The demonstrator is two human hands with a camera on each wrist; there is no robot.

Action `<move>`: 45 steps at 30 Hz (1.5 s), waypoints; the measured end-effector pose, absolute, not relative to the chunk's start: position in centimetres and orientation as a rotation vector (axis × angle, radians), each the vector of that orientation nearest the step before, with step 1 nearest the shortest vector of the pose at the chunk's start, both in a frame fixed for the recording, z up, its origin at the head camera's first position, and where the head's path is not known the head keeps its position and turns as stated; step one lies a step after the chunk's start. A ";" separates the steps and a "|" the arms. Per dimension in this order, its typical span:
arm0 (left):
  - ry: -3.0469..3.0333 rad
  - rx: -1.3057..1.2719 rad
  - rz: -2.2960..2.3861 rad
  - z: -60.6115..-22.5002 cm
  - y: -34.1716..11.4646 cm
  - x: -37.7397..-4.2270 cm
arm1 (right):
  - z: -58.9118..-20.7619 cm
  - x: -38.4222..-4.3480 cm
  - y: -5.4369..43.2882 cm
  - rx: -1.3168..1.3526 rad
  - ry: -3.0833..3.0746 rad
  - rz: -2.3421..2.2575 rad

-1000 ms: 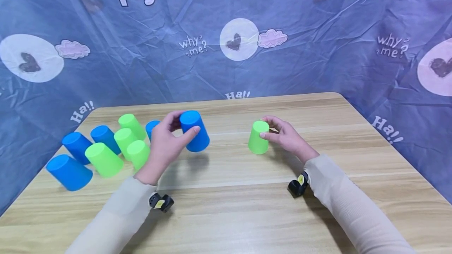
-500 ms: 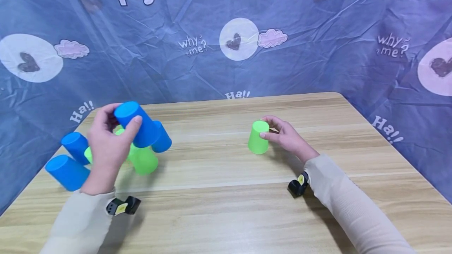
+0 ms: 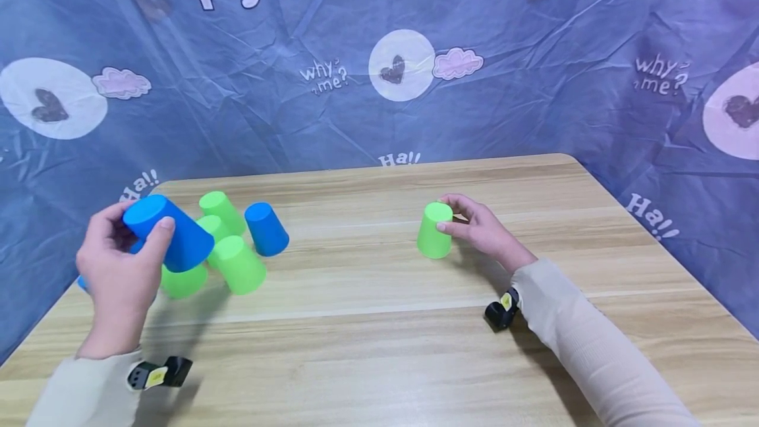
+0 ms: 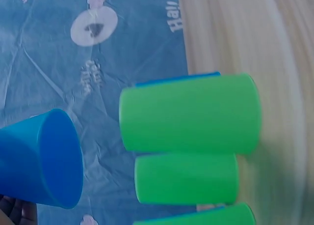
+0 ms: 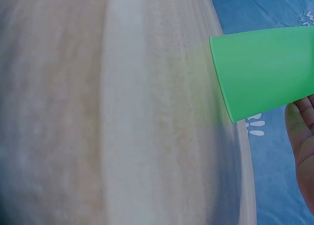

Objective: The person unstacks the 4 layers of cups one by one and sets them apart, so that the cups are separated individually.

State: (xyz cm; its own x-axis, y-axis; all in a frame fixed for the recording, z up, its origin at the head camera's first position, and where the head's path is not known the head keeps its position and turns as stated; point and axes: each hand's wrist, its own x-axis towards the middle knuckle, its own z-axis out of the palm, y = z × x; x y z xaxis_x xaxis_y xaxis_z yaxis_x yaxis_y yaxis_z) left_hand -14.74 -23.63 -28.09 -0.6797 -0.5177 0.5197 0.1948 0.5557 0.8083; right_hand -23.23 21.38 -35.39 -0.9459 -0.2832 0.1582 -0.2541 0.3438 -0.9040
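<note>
My left hand (image 3: 118, 269) grips a blue cup (image 3: 168, 232) above the cups on the left of the table. In the left wrist view that blue cup (image 4: 56, 158) is tilted, its open mouth facing right and apart from the green cups. Past it, several upside-down green cups (image 3: 240, 265) stand close together, partly covered by the hand and its cup. On the right, my right hand (image 3: 483, 229) holds an upside-down green cup (image 3: 434, 232) between thumb and fingers, its rim down at the tabletop. The right wrist view shows this green cup (image 5: 265, 70) with fingertips along its side.
Another blue cup (image 3: 267, 229) stands upside down just right of the green ones. At the far left, a sliver of blue cup (image 3: 83, 283) shows behind my left hand. The wooden table (image 3: 379, 348) ends at a blue patterned cloth (image 3: 332, 117) behind.
My left hand has carried the blue cup from mid-table leftward over the cup group, uncovering the standing blue cup and hiding the leftmost ones. The right hand and its green cup stay put.
</note>
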 end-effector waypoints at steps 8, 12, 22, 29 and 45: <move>-2.042 0.375 -1.157 -29.3 -25.3 -13.8 | -35.6 -23.2 21.4 -0.500 2.557 -1.709; -2.115 0.496 -1.158 -30.0 -25.9 -13.4 | -35.6 -23.3 21.5 -0.503 2.556 -1.708; -2.257 0.574 -1.142 -32.8 -26.6 -12.8 | -35.4 -23.4 21.5 -0.505 2.540 -1.715; -2.464 0.587 -1.109 -33.1 -26.8 -12.7 | -35.5 -23.4 21.5 -0.501 2.543 -1.701; -2.739 0.510 -1.023 -33.5 -27.3 -13.0 | -35.5 -23.4 21.4 -0.501 2.526 -1.718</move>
State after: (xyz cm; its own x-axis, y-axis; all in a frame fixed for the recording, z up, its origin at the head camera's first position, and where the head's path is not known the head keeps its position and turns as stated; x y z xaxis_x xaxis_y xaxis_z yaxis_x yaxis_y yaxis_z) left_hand -13.02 -27.26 -33.54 -0.9264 -0.3742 0.0417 -0.2553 0.7058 0.6609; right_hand -23.40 21.44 -35.50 -0.9467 -0.2890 0.1423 -0.2385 0.3319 -0.9126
